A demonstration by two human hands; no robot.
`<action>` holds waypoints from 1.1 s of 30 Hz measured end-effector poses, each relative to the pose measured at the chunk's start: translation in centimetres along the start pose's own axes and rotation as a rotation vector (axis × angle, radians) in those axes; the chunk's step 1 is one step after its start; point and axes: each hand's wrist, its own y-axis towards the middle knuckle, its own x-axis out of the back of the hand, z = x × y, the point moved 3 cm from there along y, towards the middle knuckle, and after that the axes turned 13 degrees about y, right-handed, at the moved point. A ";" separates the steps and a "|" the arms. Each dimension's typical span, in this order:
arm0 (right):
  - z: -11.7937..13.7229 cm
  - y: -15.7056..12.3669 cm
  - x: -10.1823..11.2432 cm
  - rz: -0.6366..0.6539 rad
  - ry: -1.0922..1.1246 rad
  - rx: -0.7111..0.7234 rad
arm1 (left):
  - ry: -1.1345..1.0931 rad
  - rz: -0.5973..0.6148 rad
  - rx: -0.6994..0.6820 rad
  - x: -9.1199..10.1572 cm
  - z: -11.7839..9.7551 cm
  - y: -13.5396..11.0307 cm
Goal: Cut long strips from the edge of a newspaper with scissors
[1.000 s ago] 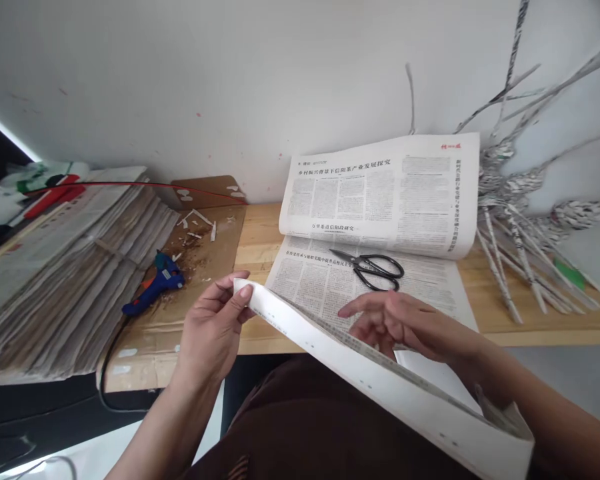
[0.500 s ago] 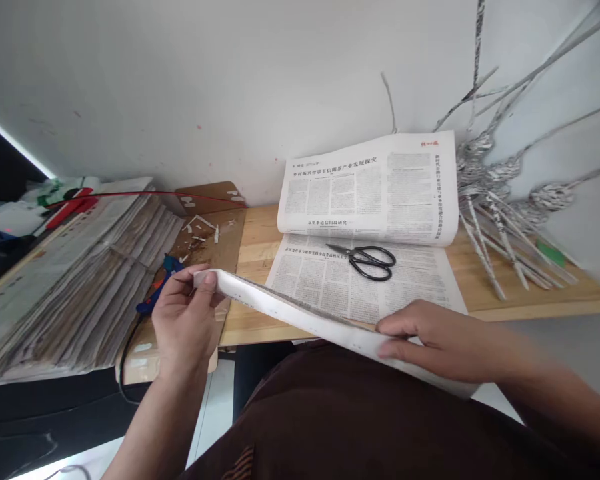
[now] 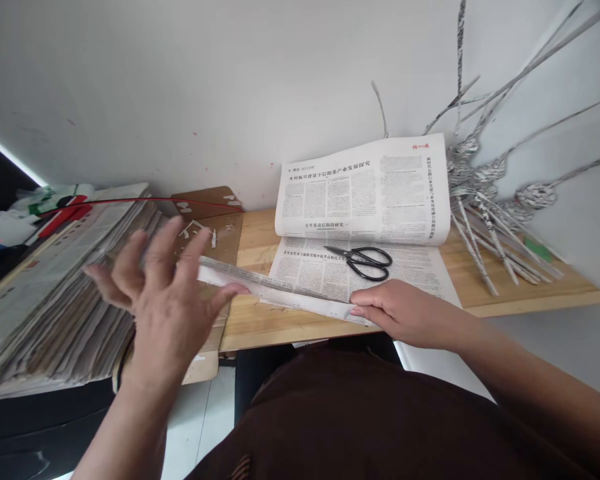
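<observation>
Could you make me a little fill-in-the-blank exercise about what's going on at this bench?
1. The scissors lying on the newspaper have handles coloured ____.
2. The grip pinching the paper strip near the scissors is on the person's ____ arm.
3. The thick stack of papers lies on the picture's ____ side.
4. The large lettering in the newspaper's top right corner is coloured ____.

Missing words: black; right; left; red.
</observation>
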 end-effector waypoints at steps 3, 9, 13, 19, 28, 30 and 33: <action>1.1 0.8 -0.1 -0.020 -0.048 0.059 | 0.052 0.172 -0.379 -0.7 -3.3 -0.6; 1.3 1.5 0.5 -0.097 -0.149 0.077 | 0.084 0.396 -0.544 -3.3 -4.1 -1.4; -0.6 1.0 3.3 -0.349 -0.080 -0.001 | 0.084 0.488 -0.360 -3.9 -2.0 -1.2; -2.8 1.3 4.5 -0.626 0.718 0.009 | -0.303 0.501 0.131 -2.6 -1.0 0.2; 1.8 6.8 -3.6 -0.157 0.716 0.009 | -1.122 0.249 0.657 -6.7 -3.8 1.7; 2.1 7.8 -4.1 -0.195 0.649 0.033 | -1.159 0.174 0.681 -7.8 -3.8 2.4; 1.7 9.3 -4.4 -0.263 0.554 0.016 | -1.154 0.065 0.685 -9.0 -3.6 3.4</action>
